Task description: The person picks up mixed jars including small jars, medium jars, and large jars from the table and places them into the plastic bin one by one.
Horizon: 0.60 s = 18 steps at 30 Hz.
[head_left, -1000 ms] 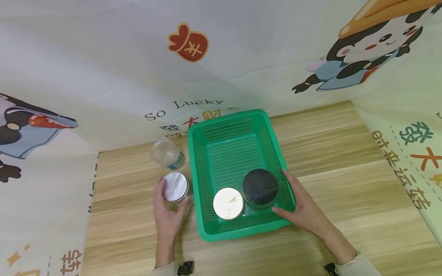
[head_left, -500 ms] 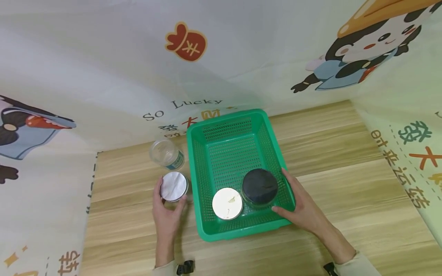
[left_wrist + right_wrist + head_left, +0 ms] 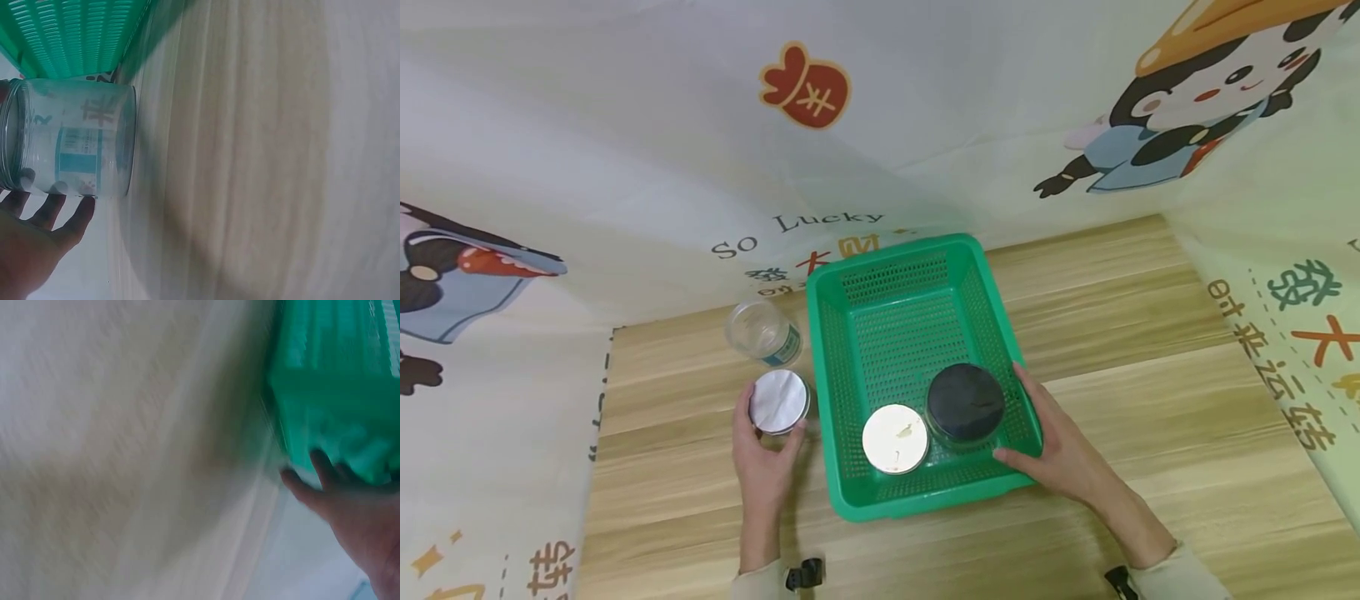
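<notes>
My left hand (image 3: 763, 467) grips a clear jar with a silvery lid (image 3: 779, 402), thumb on its right side and fingers along its left. In the left wrist view, fingertips meet the wall of this see-through jar (image 3: 81, 150), which has a teal and white label. At the right front corner of a green plastic basket (image 3: 917, 503), my right hand (image 3: 1060, 450) rests spread over the rim, its thumb reaching inward. Inside the basket, a jar with a black lid (image 3: 966, 403) sits closest to that hand, beside a round container with a shiny pale top (image 3: 895, 439).
Just behind the silver-lidded jar stands another clear jar (image 3: 763, 333) with a teal label, left of the basket. The wooden table (image 3: 1120, 367) meets a printed cloth backdrop (image 3: 670, 183) along the back and both sides.
My left thumb has closed in against the silver-lidded jar, where a second ago it stood slightly apart. The right hand, basket and other jars keep their places.
</notes>
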Available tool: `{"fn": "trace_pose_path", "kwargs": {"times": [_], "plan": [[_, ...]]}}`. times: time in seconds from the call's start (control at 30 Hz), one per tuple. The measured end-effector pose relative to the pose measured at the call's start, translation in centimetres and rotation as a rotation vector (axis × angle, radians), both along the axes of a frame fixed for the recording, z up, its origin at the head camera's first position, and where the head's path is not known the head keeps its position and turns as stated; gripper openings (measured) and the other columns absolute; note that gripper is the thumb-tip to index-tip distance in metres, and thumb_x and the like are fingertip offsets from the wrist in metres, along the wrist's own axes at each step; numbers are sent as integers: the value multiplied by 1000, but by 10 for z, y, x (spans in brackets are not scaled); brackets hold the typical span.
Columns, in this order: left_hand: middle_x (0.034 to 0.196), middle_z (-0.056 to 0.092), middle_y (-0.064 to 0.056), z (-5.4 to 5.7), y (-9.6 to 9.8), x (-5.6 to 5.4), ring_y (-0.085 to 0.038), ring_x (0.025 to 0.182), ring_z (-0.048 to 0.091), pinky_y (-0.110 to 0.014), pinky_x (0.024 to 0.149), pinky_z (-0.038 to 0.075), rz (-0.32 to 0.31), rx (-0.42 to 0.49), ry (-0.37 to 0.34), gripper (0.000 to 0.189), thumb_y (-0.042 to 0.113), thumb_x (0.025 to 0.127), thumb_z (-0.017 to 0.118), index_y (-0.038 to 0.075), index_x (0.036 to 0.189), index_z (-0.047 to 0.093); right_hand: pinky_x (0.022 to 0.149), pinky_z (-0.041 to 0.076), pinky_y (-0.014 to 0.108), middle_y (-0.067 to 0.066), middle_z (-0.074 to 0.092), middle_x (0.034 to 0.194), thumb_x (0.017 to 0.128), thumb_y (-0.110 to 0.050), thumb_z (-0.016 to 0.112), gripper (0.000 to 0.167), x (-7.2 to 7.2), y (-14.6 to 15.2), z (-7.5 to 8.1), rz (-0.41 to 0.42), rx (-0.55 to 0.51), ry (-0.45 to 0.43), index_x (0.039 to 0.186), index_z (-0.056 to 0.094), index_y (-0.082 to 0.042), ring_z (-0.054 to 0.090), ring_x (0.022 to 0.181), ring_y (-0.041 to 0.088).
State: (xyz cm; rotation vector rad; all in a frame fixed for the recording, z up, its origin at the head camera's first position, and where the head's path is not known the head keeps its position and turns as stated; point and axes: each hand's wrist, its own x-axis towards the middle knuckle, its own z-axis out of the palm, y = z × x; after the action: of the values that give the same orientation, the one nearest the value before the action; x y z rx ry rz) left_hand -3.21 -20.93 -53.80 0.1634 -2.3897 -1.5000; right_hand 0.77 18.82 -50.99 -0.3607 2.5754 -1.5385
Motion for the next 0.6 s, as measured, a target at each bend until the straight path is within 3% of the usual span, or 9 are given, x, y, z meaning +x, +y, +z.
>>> {"fn": "trace_pose_path", "kwargs": {"times": [0.13, 0.23, 0.43, 0.6], "plan": [[146, 47, -8, 2, 2, -2, -20, 127, 48, -39, 99, 43, 21, 25, -15, 87, 1, 77, 83, 12, 151, 39, 110, 22, 68, 13, 9, 165, 78, -29, 87, 120, -3, 9, 4, 73, -33, -107, 160, -1, -30, 13, 148, 42], [144, 47, -13, 9, 6, -1, -20, 125, 48, -34, 97, 44, 19, 37, -4, 86, -3, 76, 81, 7, 149, 38, 110, 22, 68, 12, 6, 165, 76, -30, 87, 124, -3, 13, 5, 98, -49, -154, 159, -4, -34, 12, 148, 41], [141, 47, -23, 32, 17, 1, -21, 120, 49, -18, 95, 42, -13, 81, -16, 82, -9, 75, 77, -6, 145, 35, 108, 23, 70, 13, 6, 165, 75, -29, 88, 125, -3, 16, 2, 93, -68, -154, 159, -3, -35, 13, 147, 43], [141, 48, -21, 36, 19, 0, -19, 121, 49, -16, 97, 41, -9, 82, -38, 82, -9, 75, 77, -6, 145, 35, 108, 23, 70, 14, 7, 165, 73, -30, 89, 126, -3, 15, 1, 94, -77, -145, 160, -3, -34, 13, 147, 43]]}}
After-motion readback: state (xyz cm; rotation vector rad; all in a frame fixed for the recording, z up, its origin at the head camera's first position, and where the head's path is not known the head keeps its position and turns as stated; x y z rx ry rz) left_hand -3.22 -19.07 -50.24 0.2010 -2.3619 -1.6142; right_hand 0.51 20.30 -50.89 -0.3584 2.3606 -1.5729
